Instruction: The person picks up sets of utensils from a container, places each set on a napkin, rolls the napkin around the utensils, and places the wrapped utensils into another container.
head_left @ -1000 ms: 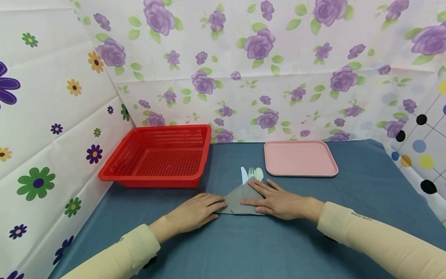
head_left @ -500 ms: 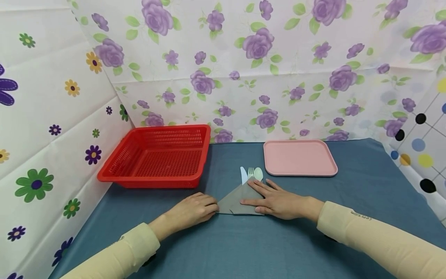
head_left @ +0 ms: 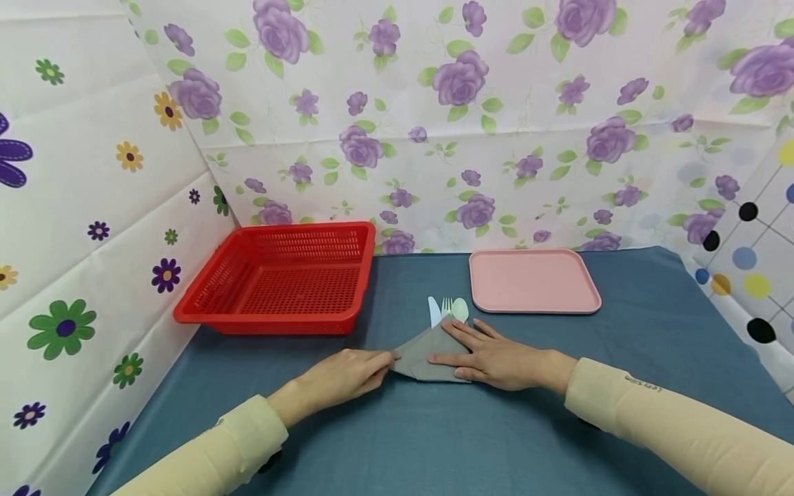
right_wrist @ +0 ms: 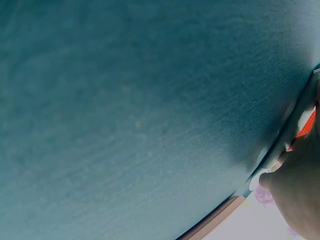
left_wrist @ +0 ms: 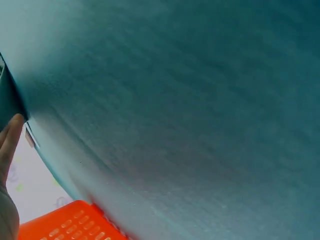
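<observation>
A grey napkin (head_left: 428, 355), folded to a triangle, lies on the table around a knife (head_left: 433, 311), a fork (head_left: 447, 306) and a spoon (head_left: 460, 309). Their upper ends stick out past its top point; the lower parts are hidden under the cloth. My left hand (head_left: 350, 375) pinches the napkin's left corner, which lifts a little. With fingers spread and straight, my right hand (head_left: 496, 355) presses the napkin's right side flat. The wrist views catch only edges of the left hand (left_wrist: 9, 150) and the right hand (right_wrist: 300, 185).
A red plastic basket (head_left: 273, 324) stands at the back left. At the back right lies a pink tray (head_left: 533, 281), close beyond the spoon. Blue cloth (head_left: 397, 441) covers the table, and flower-printed sheets (head_left: 422, 103) rise behind it.
My left hand slid off the napkin's left part to its corner, then took hold of the corner and raised it slightly inward. The right hand stayed pressed in place.
</observation>
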The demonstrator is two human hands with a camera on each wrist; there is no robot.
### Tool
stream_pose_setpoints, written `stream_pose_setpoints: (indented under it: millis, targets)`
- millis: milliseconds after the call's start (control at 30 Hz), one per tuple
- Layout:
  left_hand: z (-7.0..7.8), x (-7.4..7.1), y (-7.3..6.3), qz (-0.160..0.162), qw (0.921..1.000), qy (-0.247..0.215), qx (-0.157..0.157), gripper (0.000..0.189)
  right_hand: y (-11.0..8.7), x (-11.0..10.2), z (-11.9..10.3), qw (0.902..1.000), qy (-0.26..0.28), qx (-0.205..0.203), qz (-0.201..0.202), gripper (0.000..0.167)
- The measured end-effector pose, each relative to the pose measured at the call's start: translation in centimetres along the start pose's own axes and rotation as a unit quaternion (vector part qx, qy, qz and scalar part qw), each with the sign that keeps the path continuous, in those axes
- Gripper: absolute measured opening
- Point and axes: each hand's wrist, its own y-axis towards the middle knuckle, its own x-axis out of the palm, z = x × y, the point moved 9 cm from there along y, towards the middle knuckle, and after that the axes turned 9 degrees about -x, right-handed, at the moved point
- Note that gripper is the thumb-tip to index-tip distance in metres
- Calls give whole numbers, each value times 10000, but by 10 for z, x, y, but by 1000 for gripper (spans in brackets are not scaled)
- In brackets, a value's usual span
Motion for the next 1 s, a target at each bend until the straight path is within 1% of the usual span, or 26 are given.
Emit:
stream_pose_setpoints:
  millis: [133,200,267,400,467,567,667,800,1000]
  targets:
    - [2,-1,3,-206,9997,-111,52,39,0,0,0,10000,-18,-26,27,51]
    - [4,-1,4,-183,9997,-6,134,40,0,0,0,10000,-82,25,-36,51]
    - [6,-3,7,-24,9995,198,235,38,0,2,2,9999,-93,73,-92,51]
    - [12,-10,15,517,9968,497,346,30,0,6,3,9998,-132,101,-137,51]
    - [14,-13,20,646,9967,380,310,28,1,6,3,9998,-126,84,-127,52]
    - [16,-13,26,694,9974,125,177,27,1,5,1,9999,-68,33,-74,51]
    - [14,-10,30,601,9978,-262,-83,27,1,3,0,10000,5,-14,-5,51]
    - [11,-3,35,478,9950,-770,-425,28,1,1,0,10000,-55,4,7,51]
    - [15,4,42,414,9884,-1326,-617,24,1,3,3,9997,-173,143,-59,51]
